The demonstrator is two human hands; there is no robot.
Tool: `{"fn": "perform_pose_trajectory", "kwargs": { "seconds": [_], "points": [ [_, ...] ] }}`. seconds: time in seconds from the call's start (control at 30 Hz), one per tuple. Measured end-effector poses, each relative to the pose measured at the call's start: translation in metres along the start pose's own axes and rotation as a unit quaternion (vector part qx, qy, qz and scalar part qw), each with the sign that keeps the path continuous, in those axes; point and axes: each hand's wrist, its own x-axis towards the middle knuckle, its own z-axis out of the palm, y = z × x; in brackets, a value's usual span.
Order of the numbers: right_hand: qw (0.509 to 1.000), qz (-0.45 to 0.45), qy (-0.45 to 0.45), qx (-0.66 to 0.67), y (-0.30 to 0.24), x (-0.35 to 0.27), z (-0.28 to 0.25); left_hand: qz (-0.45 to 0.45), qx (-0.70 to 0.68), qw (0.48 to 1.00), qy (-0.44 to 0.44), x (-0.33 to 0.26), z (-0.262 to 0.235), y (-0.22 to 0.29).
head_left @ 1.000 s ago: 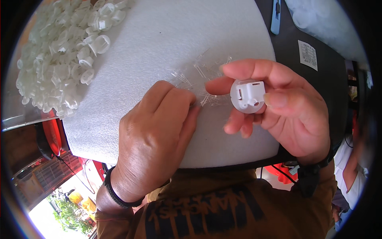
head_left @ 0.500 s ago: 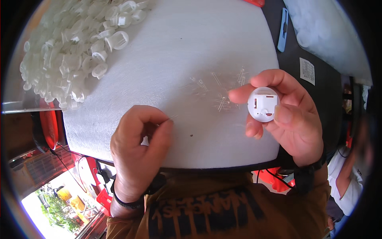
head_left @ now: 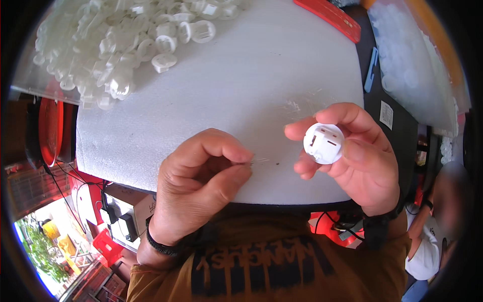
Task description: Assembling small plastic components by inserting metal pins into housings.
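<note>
My right hand [head_left: 359, 151] is closed on a white round plastic housing [head_left: 324, 144], its slotted face turned up. Thumb and fingers grip it by the edge. To its left, my left hand [head_left: 204, 173] pinches a small clear LED with thin wire leads [head_left: 260, 160] between thumb and index finger; the slim ends point right, toward the housing. Beyond my right hand, several similar clear LEDs [head_left: 292, 106] lie scattered on the white foam-like table cover [head_left: 216, 90].
A big heap of translucent white plastic parts [head_left: 121, 45] covers the far left. At the far right are a red flat object [head_left: 332, 19], a blue utility knife [head_left: 371, 69], a paper label [head_left: 386, 115] and a clear bag of white parts [head_left: 410, 65]. Another person [head_left: 425, 251] is at lower right.
My left hand has moved right, closer to the housing, carrying the LED. The right hand has tilted and turned the housing slightly. The view has shifted, showing more of the red object.
</note>
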Motion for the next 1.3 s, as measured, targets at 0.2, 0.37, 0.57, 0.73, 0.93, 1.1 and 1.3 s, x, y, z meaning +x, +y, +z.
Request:
{"fn": "perform_pose_trajectory", "kwargs": {
  "seconds": [0.2,0.37,0.57,0.73,0.93,1.1,1.3],
  "points": [
    [0.999,0.003,-0.031,0.014,0.012,0.016,0.011,0.042,-0.023,0.999,0.001,-0.003,-0.005,-0.001],
    [0.999,0.004,-0.031,0.016,0.019,0.023,0.011,0.087,0.045,0.995,0.026,0.002,-0.003,-0.002],
    [0.999,0.002,-0.029,0.032,0.023,0.023,0.006,0.109,0.073,0.991,0.016,0.007,0.000,-0.005],
    [0.999,-0.019,-0.036,0.016,0.023,0.019,0.006,0.094,0.079,0.992,0.017,0.007,-0.001,-0.006],
    [0.998,-0.022,-0.036,-0.039,0.023,0.019,0.004,0.089,0.071,0.993,0.019,0.005,-0.001,-0.007],
    [0.998,0.038,-0.043,0.007,0.019,0.017,0.006,0.123,0.123,0.985,0.007,0.005,0.002,-0.006],
    [0.998,0.054,-0.037,-0.009,0.019,0.017,0.007,0.164,0.120,0.979,-0.011,0.008,0.003,-0.007]
  ]
}}
